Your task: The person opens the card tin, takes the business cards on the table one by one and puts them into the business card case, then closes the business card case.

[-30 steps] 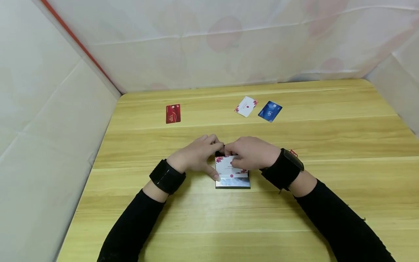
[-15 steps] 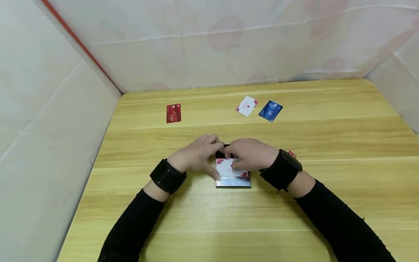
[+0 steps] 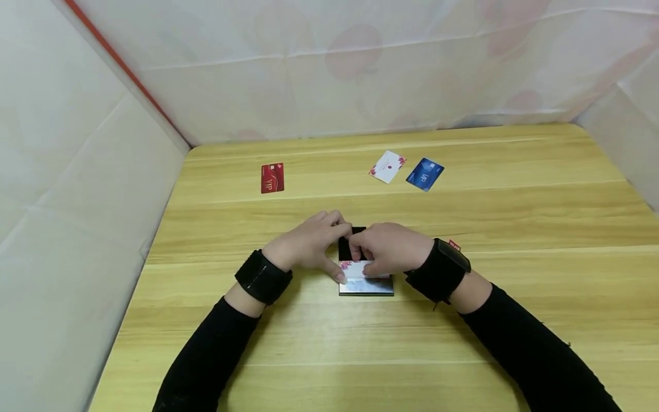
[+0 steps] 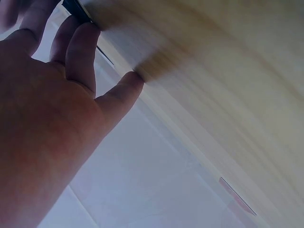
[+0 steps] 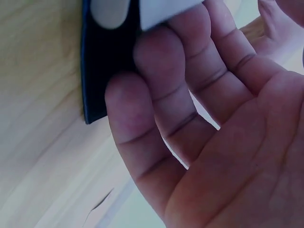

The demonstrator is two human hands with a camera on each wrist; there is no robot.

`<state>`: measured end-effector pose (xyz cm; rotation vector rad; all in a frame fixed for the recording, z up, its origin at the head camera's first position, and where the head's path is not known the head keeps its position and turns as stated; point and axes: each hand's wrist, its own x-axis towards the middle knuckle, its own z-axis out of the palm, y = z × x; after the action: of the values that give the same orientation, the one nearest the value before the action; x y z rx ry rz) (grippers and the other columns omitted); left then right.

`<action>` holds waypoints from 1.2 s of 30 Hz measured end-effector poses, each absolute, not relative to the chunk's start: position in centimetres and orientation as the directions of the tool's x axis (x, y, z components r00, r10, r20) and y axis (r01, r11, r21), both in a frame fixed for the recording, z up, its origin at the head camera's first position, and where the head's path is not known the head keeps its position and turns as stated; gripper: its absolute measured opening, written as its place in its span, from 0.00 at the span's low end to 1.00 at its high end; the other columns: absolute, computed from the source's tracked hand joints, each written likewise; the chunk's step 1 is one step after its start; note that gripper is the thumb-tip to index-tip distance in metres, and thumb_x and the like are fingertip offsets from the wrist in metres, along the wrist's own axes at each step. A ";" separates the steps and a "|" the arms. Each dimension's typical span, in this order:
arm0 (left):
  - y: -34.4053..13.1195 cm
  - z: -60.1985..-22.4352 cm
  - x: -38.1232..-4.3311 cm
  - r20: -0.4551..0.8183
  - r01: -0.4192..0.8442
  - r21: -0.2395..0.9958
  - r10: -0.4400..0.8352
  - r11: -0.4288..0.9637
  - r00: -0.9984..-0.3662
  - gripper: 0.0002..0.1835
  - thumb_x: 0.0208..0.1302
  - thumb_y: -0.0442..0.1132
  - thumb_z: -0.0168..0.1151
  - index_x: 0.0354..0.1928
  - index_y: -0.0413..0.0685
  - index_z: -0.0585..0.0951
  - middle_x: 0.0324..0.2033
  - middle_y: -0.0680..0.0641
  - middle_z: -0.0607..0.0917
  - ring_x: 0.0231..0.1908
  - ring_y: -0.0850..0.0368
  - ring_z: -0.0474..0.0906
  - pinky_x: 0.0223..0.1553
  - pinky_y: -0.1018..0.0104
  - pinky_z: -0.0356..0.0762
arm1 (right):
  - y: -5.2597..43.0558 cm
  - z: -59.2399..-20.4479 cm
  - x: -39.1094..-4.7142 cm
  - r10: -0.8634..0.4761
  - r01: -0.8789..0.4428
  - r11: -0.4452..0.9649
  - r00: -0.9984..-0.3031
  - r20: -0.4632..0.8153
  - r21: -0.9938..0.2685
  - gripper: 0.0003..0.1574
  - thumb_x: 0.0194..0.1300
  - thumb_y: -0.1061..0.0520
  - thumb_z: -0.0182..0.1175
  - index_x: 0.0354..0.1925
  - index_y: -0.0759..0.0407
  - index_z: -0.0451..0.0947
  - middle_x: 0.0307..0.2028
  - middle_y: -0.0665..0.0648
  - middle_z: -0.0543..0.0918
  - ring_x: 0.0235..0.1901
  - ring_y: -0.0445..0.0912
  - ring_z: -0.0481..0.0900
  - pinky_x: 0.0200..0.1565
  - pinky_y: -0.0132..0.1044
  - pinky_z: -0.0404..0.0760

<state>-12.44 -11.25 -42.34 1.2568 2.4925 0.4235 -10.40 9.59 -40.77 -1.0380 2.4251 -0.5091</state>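
Note:
In the head view a black card holder (image 3: 344, 250) lies on the table with a shiny silvery lower part (image 3: 368, 287). A white card with pink flowers (image 3: 353, 269) sits partly under that lower part, its upper strip showing. My left hand (image 3: 311, 243) grips the holder by its left side, thumb low and fingers at the top corner. My right hand (image 3: 392, 249) has its fingers bent over the card, holding it at its upper edge. The right wrist view shows fingertips (image 5: 159, 54) against the white card (image 5: 166, 10), over the dark holder (image 5: 95, 95).
Near the far edge of the wooden table (image 3: 360, 349) lie a red VIP card (image 3: 272, 178), a white flowered card (image 3: 388, 167) and a blue VIP card (image 3: 425, 174). Pale cloth (image 3: 288, 68) hangs behind the table and at both sides.
My right hand has moved slightly toward me and left, and the white card has slid down under the silvery part. More black of the holder shows. My left hand has stayed put.

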 end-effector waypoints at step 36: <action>-11.2 -42.1 -12.3 -0.157 0.709 0.403 0.807 0.579 -0.569 0.37 0.35 0.69 0.69 0.47 0.61 0.71 0.46 0.54 0.68 0.42 0.59 0.60 0.42 0.67 0.63 | 9.6 -40.8 -10.4 -0.747 -0.596 0.655 -0.604 -0.277 -0.465 0.15 0.46 0.51 0.69 0.33 0.45 0.74 0.18 0.44 0.73 0.19 0.38 0.71 0.22 0.35 0.71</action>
<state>-12.29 -11.21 -42.11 1.2373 2.4891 0.4258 -10.37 9.64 -40.84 -1.0497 2.4235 -0.4543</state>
